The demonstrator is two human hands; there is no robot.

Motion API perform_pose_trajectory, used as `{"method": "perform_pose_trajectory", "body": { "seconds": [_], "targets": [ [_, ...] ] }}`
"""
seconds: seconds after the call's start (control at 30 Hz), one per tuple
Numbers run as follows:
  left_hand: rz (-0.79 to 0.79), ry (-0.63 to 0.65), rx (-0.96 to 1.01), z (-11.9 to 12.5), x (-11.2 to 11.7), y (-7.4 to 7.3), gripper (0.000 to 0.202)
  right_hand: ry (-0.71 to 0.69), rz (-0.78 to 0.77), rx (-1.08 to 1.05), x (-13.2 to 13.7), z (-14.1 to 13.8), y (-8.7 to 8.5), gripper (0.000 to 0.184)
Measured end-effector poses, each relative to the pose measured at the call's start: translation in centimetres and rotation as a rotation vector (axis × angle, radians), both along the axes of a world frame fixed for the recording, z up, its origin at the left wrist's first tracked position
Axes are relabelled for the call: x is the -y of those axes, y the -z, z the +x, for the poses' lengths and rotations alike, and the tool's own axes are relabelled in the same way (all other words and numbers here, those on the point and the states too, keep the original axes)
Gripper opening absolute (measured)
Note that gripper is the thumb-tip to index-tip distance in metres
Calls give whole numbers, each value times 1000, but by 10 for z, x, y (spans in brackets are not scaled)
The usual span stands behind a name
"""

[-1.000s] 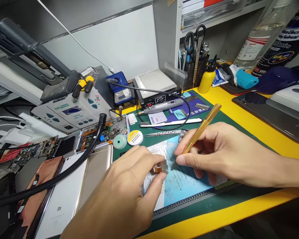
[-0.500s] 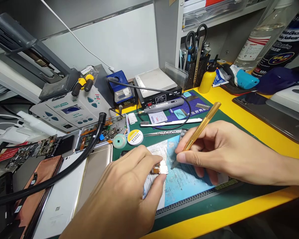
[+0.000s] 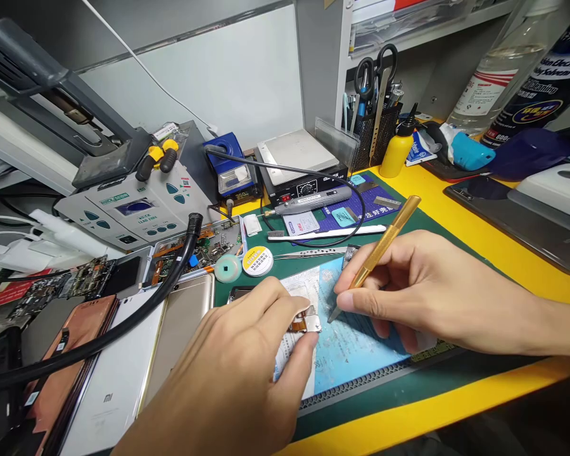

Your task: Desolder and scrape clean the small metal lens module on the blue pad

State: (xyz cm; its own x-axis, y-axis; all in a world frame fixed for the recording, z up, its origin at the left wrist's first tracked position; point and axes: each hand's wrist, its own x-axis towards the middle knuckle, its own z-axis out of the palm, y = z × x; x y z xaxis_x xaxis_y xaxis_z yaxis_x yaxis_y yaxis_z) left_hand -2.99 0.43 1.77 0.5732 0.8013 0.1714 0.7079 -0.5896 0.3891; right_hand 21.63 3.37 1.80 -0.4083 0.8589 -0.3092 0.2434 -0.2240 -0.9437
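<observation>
Between thumb and forefinger, my left hand (image 3: 247, 354) pinches a small metal-plated part with an orange flex cable (image 3: 308, 322); its far side is hidden by the fingers. My right hand (image 3: 408, 291) grips a gold knurled-handle craft knife (image 3: 384, 244) like a pen. The knife's tip points down and left, just right of the part and apart from it. Both hands are over a worn blue-and-white printed sheet (image 3: 346, 361), which lies on a green mat (image 3: 389, 399).
Tweezers (image 3: 313, 253), a white brush (image 3: 327, 234) and a round yellow-and-white tin (image 3: 258, 261) lie beyond the hands. A black hose (image 3: 137, 326) crosses several phones (image 3: 109, 373) on the left. Behind stand a hot-air station (image 3: 137, 209) and a yellow bottle (image 3: 396, 149).
The small part has tilted slightly in my left fingers. My right hand and the knife have stayed almost in place.
</observation>
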Motion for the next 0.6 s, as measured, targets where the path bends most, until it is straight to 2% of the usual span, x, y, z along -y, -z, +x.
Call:
{"method": "perform_pose_trajectory", "body": {
  "seconds": [0.6],
  "targets": [
    [9, 1, -6, -1, 1, 0, 18, -4, 27, -34, 3, -4, 0, 13]
  ]
}}
